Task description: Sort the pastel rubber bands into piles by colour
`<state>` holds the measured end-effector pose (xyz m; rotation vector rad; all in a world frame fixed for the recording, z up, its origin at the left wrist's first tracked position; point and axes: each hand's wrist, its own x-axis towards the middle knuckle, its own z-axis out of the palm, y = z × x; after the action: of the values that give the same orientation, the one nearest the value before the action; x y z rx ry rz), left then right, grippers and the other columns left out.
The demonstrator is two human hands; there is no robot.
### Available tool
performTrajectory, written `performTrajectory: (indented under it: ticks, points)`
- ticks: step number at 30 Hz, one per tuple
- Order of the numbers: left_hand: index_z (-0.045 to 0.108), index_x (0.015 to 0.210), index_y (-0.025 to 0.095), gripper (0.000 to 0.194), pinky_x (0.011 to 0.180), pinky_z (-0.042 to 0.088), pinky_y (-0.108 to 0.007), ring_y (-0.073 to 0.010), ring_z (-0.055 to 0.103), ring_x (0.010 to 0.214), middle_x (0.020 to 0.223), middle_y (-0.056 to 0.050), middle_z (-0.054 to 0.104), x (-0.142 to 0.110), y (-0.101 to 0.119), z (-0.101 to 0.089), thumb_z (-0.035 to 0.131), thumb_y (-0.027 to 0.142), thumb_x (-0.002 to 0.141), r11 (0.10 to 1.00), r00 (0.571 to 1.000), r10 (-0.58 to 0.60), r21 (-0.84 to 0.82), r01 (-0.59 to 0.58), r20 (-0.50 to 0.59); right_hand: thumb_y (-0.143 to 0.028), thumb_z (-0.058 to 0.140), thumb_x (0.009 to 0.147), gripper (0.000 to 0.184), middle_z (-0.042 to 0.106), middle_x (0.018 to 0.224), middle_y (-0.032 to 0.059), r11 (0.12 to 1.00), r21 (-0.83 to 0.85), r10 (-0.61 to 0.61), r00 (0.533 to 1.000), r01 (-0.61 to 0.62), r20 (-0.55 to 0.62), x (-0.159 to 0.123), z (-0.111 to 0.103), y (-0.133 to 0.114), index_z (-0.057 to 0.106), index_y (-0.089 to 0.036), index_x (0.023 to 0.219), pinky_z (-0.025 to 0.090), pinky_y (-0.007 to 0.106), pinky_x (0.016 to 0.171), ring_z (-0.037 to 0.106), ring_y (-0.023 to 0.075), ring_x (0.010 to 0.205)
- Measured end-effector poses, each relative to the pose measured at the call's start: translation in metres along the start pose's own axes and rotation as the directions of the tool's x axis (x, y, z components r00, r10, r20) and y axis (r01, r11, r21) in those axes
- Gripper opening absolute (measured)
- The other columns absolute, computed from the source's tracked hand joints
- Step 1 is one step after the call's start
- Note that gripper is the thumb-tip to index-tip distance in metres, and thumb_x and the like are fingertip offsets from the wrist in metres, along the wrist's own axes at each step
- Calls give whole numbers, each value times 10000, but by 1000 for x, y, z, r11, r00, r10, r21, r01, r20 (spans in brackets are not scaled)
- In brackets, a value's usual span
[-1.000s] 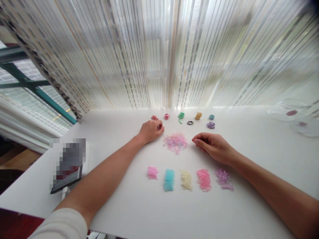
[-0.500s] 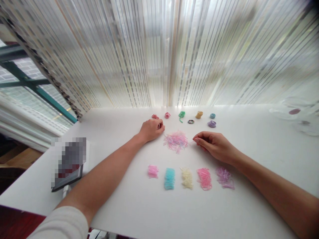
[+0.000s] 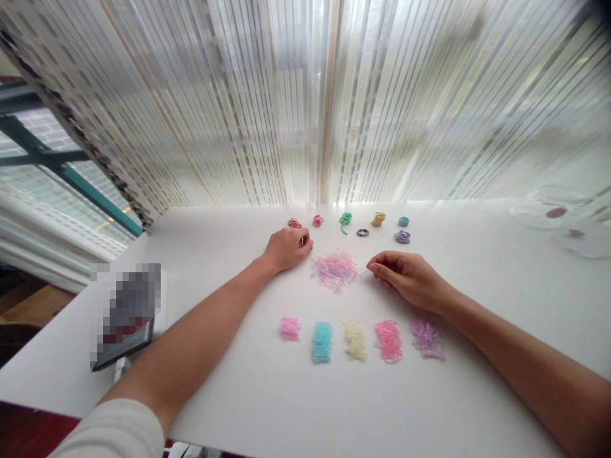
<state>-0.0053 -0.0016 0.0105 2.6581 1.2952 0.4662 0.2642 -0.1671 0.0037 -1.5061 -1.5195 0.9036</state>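
Between my hands lies a loose mixed heap of small pink, lilac and pale bands (image 3: 334, 270), probably rubber bands. My left hand (image 3: 289, 248) rests just left of the heap, fingers curled together; whatever it may hold is hidden. On the other side, the thumb and index finger of my right hand (image 3: 401, 273) pinch a thin pale band, barely visible against the table. Nearer to me lie sorted piles in a row: light pink bands (image 3: 290, 329), blue bands (image 3: 322, 342), cream bands (image 3: 355, 341), bright pink bands (image 3: 389, 341) and purple bands (image 3: 426, 339).
Along the back lie a pink coil (image 3: 317, 221), a green coil (image 3: 345, 220), a yellow coil (image 3: 379, 219), a blue coil (image 3: 403, 221), a purple coil (image 3: 402, 236) and a dark ring (image 3: 363, 233). A tablet (image 3: 128, 324) stands left; clear round lids (image 3: 539, 210) lie right.
The whole view has shifted slightly, so everything on the table appears a little further left. Both hands keep nearly the same pose beside the heap.
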Motion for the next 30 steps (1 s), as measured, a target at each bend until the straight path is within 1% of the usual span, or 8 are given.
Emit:
performTrajectory:
  ticks: [6, 17, 24, 30]
  points:
    - [712, 917, 218, 204, 721, 384, -361, -230, 676, 814, 871, -34, 771, 0, 0, 0, 579, 349, 999, 1000, 1000, -5, -1, 5, 5, -875, 726, 829, 690, 688, 702, 45, 1000, -3, -14, 1000, 14, 2, 0, 0, 3, 775, -192, 909, 417, 330, 559, 563, 180, 596]
    - [721, 930, 215, 201, 726, 408, -352, -235, 688, 831, 898, -46, 778, 1, 1, -1, 588, 349, 999, 1000, 1000, -11, 8, 11, 8, -673, 721, 905, 485, 695, 703, 38, 999, -41, -35, 999, 36, 17, 1, -1, 9, 794, -195, 945, 425, 330, 574, 581, 186, 610]
    - [711, 906, 218, 219, 728, 402, -352, -240, 686, 829, 881, -52, 771, 0, 3, -4, 573, 357, 1004, 1000, 1000, -8, 15, 8, 11, -613, 708, 912, 426, 712, 726, 44, 998, -50, -47, 999, 48, 27, 2, -1, 8, 786, -195, 940, 445, 335, 590, 594, 191, 619]
    - [716, 912, 217, 228, 738, 417, -356, -240, 687, 830, 892, -54, 775, 0, 3, -4, 565, 363, 1003, 1000, 1000, -12, 25, 12, 16, -593, 690, 918, 417, 723, 731, 49, 993, -99, -62, 998, 64, 25, 2, -1, 8, 798, -191, 942, 456, 331, 603, 583, 192, 643]
